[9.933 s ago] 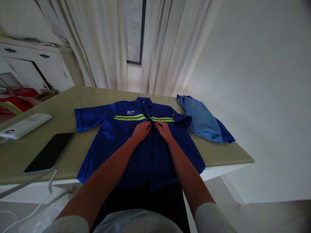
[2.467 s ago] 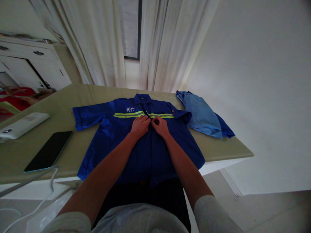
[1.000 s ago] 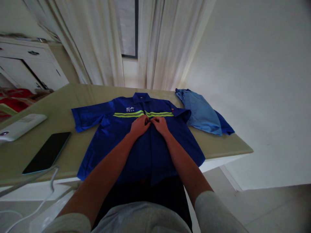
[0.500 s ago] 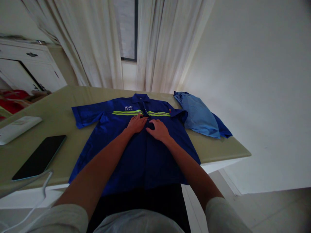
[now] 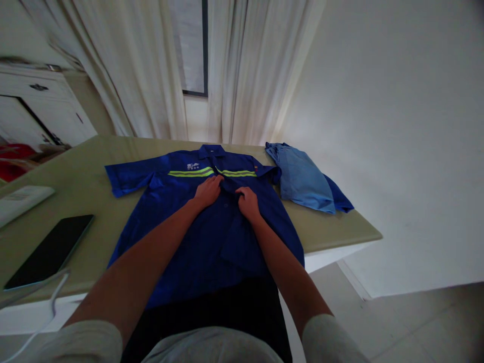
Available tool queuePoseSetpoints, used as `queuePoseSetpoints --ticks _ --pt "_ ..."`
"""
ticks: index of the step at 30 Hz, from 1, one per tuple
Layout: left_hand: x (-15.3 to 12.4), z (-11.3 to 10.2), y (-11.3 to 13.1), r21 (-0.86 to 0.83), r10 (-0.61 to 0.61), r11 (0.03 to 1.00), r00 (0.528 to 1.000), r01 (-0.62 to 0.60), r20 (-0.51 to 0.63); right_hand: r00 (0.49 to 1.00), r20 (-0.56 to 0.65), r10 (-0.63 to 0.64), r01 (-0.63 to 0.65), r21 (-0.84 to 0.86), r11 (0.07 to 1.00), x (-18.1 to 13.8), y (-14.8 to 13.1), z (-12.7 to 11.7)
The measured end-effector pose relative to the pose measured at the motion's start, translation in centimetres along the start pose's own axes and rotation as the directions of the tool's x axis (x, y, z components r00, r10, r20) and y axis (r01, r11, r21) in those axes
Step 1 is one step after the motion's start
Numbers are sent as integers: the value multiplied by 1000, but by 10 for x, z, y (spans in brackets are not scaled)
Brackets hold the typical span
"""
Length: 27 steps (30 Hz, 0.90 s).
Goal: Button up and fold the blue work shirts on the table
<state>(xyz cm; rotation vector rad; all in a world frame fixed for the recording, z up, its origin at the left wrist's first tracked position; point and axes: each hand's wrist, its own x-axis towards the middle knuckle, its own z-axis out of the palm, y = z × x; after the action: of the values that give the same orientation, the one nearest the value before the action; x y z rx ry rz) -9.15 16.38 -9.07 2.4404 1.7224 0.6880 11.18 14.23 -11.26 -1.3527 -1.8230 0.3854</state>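
Note:
A dark blue short-sleeved work shirt (image 5: 181, 242) lies spread front up on the table, collar at the far side. Yellow-green reflective stripes cross its chest, and a white logo sits above the left one. My left hand (image 5: 209, 190) is closed on the front edge of the shirt just below the stripe. With fingers curled, my right hand (image 5: 248, 201) grips the other front edge, which is lifted and folded over to the right. A button shows between the two hands. The fingertips are partly hidden in the cloth.
Folded light blue clothing (image 5: 304, 176) lies at the table's right, with darker blue cloth under it. On the left are a black phone (image 5: 49, 249), a white device (image 5: 24, 201) and a white cable (image 5: 56, 297). Curtains (image 5: 143, 65) hang behind the table (image 5: 333, 229).
My right hand has closed on the shirt's front edge and pulled it right, so the front now gapes open below the stripes. My left hand stays near the placket. The view has shifted slightly.

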Motion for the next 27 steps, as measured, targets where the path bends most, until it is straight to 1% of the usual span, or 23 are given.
queuePoseSetpoints --ticks 2,3,4,6,8,10,12,14,17,20,23,25,27 --pt "-6 2 8 -80 -73 994 997 73 3 999 -7 45 -45 14 999 0 0 1" --pt "-11 4 11 -113 -82 990 997 80 -11 998 -13 59 -58 20 998 0 -1 1" --pt "-16 5 13 -132 -75 989 997 71 -27 998 -14 60 -60 20 998 -1 -3 2" --pt "-28 7 15 -127 -22 992 999 18 -35 1000 -2 28 -28 5 1000 -4 -7 1" --pt "-38 6 15 -107 38 994 999 -36 25 999 29 -17 18 -21 1000 -7 -10 0" --pt "-44 2 14 -120 78 991 989 -64 122 998 59 -24 27 -50 998 -10 -12 -2" --pt "-47 -2 15 -148 86 987 977 -58 195 998 59 5 0 -88 996 -11 -14 -5" --pt "-47 -5 17 -151 60 988 972 -26 226 999 22 44 -40 -142 989 -10 -16 -8" --pt "-44 -4 20 -147 37 989 979 -7 203 996 -12 88 -88 -230 969 -8 -24 -15" --pt "-34 1 18 -156 64 987 985 -39 159 992 39 120 -101 -321 942 -7 -36 -20" --pt "-22 8 12 -152 43 988 995 -28 94 991 64 115 -81 -392 917 -11 -44 -16" --pt "-16 12 9 -150 28 989 998 -21 51 995 38 87 -66 -385 921 -13 -44 -10" --pt "-14 15 6 -150 55 987 998 -51 21 998 26 50 -39 -324 945 -14 -38 -3"
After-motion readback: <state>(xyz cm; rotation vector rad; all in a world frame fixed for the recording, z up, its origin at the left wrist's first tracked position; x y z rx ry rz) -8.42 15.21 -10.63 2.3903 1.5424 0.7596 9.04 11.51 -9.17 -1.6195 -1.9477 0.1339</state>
